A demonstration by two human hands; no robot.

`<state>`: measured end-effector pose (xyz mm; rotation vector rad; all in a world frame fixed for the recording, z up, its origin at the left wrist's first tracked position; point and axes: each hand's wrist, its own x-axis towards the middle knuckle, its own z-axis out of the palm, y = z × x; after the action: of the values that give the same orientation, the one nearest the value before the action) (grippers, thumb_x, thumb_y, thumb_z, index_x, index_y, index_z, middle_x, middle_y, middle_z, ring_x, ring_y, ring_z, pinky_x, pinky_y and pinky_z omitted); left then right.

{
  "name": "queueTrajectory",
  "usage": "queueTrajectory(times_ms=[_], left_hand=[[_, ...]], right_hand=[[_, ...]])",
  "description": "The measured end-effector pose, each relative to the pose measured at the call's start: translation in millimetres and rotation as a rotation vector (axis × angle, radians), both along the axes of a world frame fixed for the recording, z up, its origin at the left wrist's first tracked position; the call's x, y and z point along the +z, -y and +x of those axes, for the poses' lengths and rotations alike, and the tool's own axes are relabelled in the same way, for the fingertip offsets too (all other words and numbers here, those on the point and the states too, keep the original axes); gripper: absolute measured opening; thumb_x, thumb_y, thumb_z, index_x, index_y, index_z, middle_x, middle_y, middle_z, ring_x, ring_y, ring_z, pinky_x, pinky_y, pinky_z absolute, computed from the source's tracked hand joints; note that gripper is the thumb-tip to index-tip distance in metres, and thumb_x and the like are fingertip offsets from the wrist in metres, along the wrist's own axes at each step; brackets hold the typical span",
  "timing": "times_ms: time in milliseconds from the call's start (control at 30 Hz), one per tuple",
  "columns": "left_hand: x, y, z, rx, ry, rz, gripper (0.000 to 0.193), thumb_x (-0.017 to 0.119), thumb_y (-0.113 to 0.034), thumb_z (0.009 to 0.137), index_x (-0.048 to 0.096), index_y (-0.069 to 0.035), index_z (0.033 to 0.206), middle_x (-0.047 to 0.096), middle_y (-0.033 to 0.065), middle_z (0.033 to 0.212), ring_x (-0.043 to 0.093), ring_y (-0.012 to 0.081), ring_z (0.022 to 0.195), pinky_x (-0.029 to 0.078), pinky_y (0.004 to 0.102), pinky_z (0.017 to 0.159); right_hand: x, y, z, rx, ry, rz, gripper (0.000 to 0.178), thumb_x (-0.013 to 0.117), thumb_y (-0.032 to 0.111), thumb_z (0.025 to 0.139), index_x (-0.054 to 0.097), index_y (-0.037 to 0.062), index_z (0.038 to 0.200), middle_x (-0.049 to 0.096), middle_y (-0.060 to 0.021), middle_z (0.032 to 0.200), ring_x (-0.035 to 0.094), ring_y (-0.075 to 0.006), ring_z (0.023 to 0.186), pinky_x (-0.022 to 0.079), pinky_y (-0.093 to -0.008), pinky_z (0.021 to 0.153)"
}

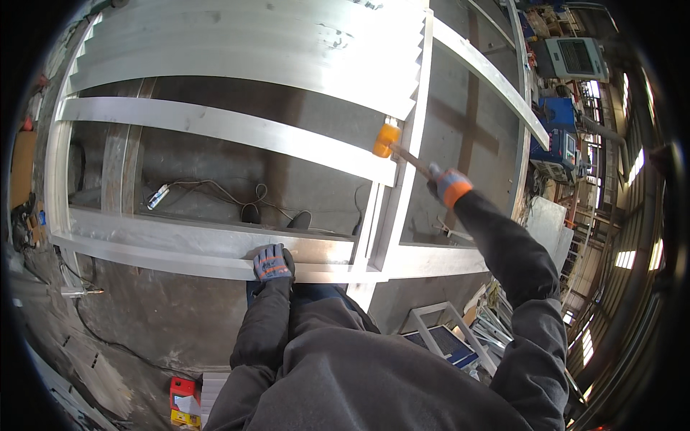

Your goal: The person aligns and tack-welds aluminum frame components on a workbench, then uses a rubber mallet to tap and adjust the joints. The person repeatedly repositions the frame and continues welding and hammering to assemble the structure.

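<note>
A large silver metal frame [215, 121] with overlapping slats [251, 43] spans the view in front of me. My gloved right hand [447, 184] is closed around the handle of a mallet with an orange-yellow head [387, 140]. That head is over the inner edge of the right upright, close to the end of a crossbar; whether it touches the metal I cannot tell. My gloved left hand [272, 263] lies over the near rail [180, 248], its fingers bent over the metal. The rail partly hides my shoes [299, 220].
A thin cable and a white-and-blue tube-like object [157, 197] lie on the floor inside the frame. Blue machines [557, 136] stand at the far right. A red-and-yellow box [185, 402] is at the lower left. Metal profiles [496, 332] and a small frame lie at the lower right.
</note>
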<state>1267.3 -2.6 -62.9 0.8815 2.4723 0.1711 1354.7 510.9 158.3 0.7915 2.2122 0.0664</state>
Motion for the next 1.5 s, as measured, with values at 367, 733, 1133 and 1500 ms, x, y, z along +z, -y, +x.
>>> queueTrajectory(times_ms=[367,733,1133,1500], left_hand=[[6,-3,-3,0.004,0.023,-0.015,0.029,0.062,-0.028,0.088,0.065,-0.018,0.115,0.065,0.0063,0.112,0.060,0.0267,0.108,0.043,0.0447,0.093],[26,-15,-12,0.035,0.119,-0.055,0.031,0.060,-0.029,0.089,0.065,-0.014,0.116,0.065,0.0107,0.114,0.059,0.0291,0.110,0.043,0.0465,0.097],[-71,-35,-53,0.920,-0.212,0.432,0.055,0.056,-0.040,0.101,0.051,0.000,0.138,0.063,0.0164,0.119,0.059,0.0317,0.116,0.045,0.0583,0.108],[12,-42,-144,1.514,0.976,0.967,0.061,0.070,-0.055,0.091,0.055,-0.017,0.137,0.066,0.0057,0.121,0.065,0.0271,0.108,0.056,0.0496,0.084]], right_hand=[[23,-99,-3,-0.142,-0.545,0.276,0.052,0.061,0.038,0.096,0.052,0.0092,0.138,0.070,-0.0272,0.095,0.069,-0.0449,0.091,0.054,-0.0510,0.077],[60,-13,27,0.098,-0.234,-0.108,0.042,0.062,0.036,0.097,0.058,0.0123,0.132,0.071,-0.0182,0.089,0.069,-0.0388,0.081,0.054,-0.0473,0.069],[-76,221,93,-1.110,-0.871,-0.511,0.018,0.062,0.008,0.092,0.056,-0.0017,0.106,0.054,-0.0054,0.061,0.054,-0.0171,0.045,0.044,-0.0324,0.041],[-105,343,100,-1.133,-1.075,-0.450,0.019,0.070,0.010,0.090,0.058,0.0016,0.101,0.051,0.0002,0.075,0.046,-0.0092,0.062,0.040,-0.0270,0.055]])
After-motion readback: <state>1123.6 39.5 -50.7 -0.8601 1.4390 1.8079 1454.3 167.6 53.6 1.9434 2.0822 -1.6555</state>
